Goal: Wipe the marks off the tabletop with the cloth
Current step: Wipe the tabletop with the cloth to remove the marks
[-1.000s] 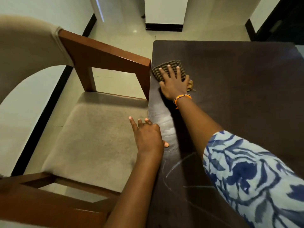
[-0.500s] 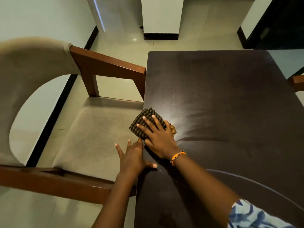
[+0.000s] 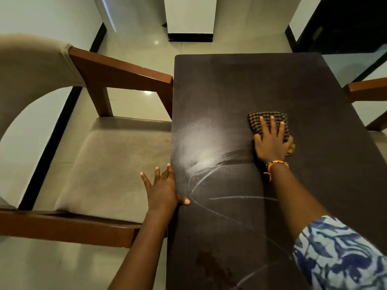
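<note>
A dark brown tabletop (image 3: 240,84) fills the middle and right. White chalk-like marks (image 3: 211,174) curve across its near half, with a pale smear (image 3: 201,141) toward the left edge. A checked brown cloth (image 3: 266,119) lies flat on the table right of centre. My right hand (image 3: 271,141) presses down on it with fingers spread. My left hand (image 3: 162,189) rests at the table's left edge, thumb on top, fingers apart over the chair seat.
A wooden armchair (image 3: 117,74) with a beige seat (image 3: 109,164) stands tight against the table's left side. Another wooden chair arm (image 3: 368,88) shows at the right edge. A white pillar (image 3: 189,15) stands on the tiled floor beyond the table.
My right hand has slid the cloth from the table's left edge to right of centre. My left hand has stayed at the left edge.
</note>
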Motion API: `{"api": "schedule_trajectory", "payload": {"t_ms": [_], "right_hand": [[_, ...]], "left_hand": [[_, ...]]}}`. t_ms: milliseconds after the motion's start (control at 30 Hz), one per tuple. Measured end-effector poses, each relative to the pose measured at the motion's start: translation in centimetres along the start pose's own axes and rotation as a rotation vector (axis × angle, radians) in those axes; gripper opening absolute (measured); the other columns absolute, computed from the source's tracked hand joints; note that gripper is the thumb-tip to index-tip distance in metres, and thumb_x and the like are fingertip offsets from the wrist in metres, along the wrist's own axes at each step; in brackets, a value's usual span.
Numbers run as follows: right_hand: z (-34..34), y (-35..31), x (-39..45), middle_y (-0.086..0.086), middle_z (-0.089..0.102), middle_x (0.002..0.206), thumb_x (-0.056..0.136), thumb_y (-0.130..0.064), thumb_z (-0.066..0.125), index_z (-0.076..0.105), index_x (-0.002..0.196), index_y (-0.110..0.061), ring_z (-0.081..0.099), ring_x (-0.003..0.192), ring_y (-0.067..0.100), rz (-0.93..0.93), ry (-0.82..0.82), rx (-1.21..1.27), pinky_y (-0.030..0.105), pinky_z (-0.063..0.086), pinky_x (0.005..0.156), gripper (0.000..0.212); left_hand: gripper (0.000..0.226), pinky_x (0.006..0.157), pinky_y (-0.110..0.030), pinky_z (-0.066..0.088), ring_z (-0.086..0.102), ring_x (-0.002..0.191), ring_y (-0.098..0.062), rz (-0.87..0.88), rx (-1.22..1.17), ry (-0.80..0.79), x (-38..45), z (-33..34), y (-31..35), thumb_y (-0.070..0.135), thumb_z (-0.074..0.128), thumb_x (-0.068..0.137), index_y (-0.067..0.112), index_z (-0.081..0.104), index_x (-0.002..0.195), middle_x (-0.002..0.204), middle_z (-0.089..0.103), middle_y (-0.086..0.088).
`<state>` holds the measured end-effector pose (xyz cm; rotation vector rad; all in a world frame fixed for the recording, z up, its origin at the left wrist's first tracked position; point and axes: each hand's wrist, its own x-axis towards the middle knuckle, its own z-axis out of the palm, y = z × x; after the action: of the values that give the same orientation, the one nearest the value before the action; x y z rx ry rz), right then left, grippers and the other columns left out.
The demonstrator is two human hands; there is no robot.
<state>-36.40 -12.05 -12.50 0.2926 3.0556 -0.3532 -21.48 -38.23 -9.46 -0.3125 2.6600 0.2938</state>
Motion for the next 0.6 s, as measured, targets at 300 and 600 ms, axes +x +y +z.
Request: {"api": "schedule_trajectory", "payload": {"t_ms": [300,600], "right_hand": [[4.1,-13.3,-11.7,0.0,0.003,0.159,0.091,-0.039,0.034,0.016,0.148,-0.035,-0.005,0.145,0.027,-0.556,-0.176,0.008,0.059,0.002,0.109,0.06],[1.4,-3.4,-8.2,-0.006,0.009,0.158,0.076,-0.046,0.014,0.016,0.146,-0.039,0.003,0.146,0.021,-0.399,-0.106,-0.073,0.052,0.013,0.108,0.071]], "left_hand": [[0.11,0.11,-0.061,-0.011,0.003,0.147,-0.029,0.013,-0.025,0.018,-0.4,-0.2,0.1,0.052,0.071,0.071,0.012,0.006,0.15,0.155,0.025,-0.005],[0.114,0.111,-0.059,-0.012,0.002,0.147,-0.029,-0.005,-0.057,-0.006,-0.7,-0.3,-0.3,0.056,0.068,0.072,0.013,-0.002,0.151,0.156,0.023,-0.005]]}}
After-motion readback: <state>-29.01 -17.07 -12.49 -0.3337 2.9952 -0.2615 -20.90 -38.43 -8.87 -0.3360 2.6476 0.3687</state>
